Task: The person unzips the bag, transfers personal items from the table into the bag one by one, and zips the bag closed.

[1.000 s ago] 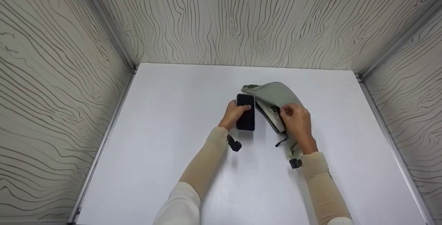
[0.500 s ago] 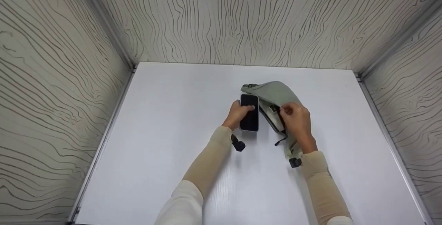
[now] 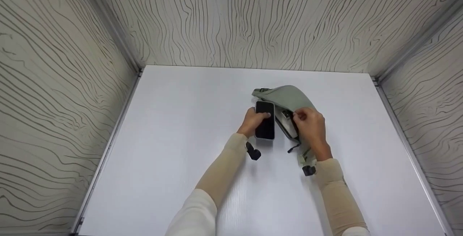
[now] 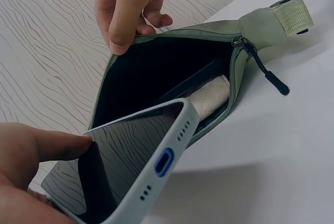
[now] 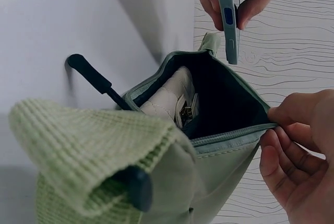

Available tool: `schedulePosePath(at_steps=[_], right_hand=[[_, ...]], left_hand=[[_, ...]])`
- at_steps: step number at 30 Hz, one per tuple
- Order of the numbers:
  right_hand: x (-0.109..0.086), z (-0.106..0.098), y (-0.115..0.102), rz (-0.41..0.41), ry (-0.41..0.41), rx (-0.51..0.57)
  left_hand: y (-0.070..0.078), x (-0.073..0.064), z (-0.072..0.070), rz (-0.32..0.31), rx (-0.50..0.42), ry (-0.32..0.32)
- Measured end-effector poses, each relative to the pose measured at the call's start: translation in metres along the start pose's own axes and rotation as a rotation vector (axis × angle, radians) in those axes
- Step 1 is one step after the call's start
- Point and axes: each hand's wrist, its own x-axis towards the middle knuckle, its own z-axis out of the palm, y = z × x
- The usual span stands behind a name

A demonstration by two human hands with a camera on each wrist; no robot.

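Observation:
My left hand (image 3: 251, 121) grips a phone (image 3: 265, 123) in a pale case, thumb across its black screen. The phone hangs right beside the mouth of a sage-green waist bag (image 3: 291, 96), and overlaps that mouth in the left wrist view. My right hand (image 5: 302, 156) pinches the bag's zippered edge between thumb and fingers and pulls it wide. Inside the dark pocket lies a cream quilted item (image 5: 169, 96) with a small gold-coloured clasp (image 5: 186, 113). The zipper is undone, and its black pull (image 4: 276, 82) dangles at one end.
The bag lies on a white table (image 3: 162, 120) ringed by wood-grain patterned walls (image 3: 235, 22). Its green webbing strap (image 5: 88, 151) folds close to the right wrist camera. Black camera mounts (image 3: 254, 152) sit on both wrists.
My left hand has carried the phone a little to the right and slightly nearer to me, toward the bag's opening. The right hand and the bag have barely moved.

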Motion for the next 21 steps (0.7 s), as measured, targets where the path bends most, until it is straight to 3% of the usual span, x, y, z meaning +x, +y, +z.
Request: schedulePosePath(at_steps=[21], right_hand=[[0.000,0.002,0.003,-0.017,-0.004,0.002]], left_hand=[[-0.005,0.001,0.011,-0.011,0.082,0.030]])
